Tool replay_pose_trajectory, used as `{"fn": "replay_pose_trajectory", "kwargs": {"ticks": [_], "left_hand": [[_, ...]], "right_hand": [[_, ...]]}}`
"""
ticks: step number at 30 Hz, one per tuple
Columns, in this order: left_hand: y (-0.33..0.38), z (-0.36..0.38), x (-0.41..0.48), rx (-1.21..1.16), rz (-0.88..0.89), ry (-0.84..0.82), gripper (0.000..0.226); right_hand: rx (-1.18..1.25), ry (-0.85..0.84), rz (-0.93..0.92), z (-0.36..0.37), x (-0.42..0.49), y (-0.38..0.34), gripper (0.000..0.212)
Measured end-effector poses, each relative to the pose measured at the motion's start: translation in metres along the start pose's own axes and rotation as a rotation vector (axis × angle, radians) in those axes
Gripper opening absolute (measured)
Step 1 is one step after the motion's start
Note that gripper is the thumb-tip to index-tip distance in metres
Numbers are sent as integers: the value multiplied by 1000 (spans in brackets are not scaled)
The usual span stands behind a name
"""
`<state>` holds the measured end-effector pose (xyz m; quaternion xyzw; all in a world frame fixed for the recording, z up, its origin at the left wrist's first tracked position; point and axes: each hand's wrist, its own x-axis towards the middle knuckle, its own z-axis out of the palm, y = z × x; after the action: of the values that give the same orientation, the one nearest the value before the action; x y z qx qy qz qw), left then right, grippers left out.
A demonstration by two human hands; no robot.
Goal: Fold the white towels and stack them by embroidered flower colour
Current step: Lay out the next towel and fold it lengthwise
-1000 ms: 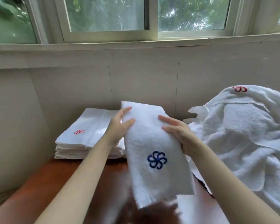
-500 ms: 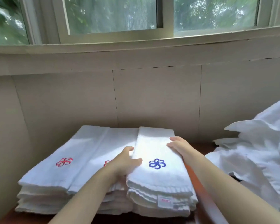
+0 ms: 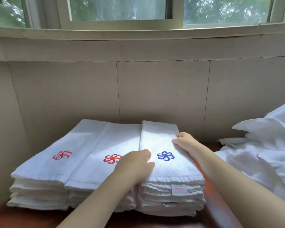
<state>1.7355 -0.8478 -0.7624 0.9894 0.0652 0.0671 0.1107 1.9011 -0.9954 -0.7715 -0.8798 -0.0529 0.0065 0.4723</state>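
Label (image 3: 179,189) text illegible, loose towels (image 3: 262,153) cropped right

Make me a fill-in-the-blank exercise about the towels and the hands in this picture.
1. The left hand and the right hand rest on a towel with a ____ flower.
2. The left stack and the middle stack each show a ____ flower on top.
3. The unfolded pile lies to the ____ of the folded towels.
4. The folded towels stand side by side in ____ stacks.

Missing words: blue; red; right; three
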Motion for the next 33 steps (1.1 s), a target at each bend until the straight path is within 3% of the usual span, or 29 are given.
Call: {"fn": "replay_pose_trajectory", "kwargs": {"ticks": [2,5,7,10,13,16,18,20,22,25,28,33], "left_hand": [[6,3,-18,255,33,208,23],[6,6,-37,294,390,469,16],[-4,11,-45,219,600,402,29],[-21,11,-57,189,618,306,31],[-24,16,-63,195,648,409,20],[-15,19,-72,199,659,445,26],[-6,15,-80,248,642,382,37],[5,9,-88,320,616,317,40],[17,9,-93,350,584,257,42],[47,0,-105,330,549,199,37],[83,-10,-113,159,496,143,22],[144,-27,-112,-60,469,65,17]], "right_hand": [[-275,-24,-59,2,-20,-5,24],[-550,31,-325,11,-61,-6,33],[-587,-38,-544,16,-93,-5,31],[-698,-140,-700,11,-135,1,38],[-919,-96,-820,4,-172,16,56],[-1085,-54,-745,-3,-201,16,72],[-1096,-214,-697,-15,-210,12,84],[-1057,-385,-742,-36,-212,13,78],[-1008,-435,-669,-68,-219,12,66],[-1033,-288,-554,-130,-229,15,54],[-1092,38,-439,-202,-239,26,50],[-915,571,-245,-306,-244,48,58]]}}
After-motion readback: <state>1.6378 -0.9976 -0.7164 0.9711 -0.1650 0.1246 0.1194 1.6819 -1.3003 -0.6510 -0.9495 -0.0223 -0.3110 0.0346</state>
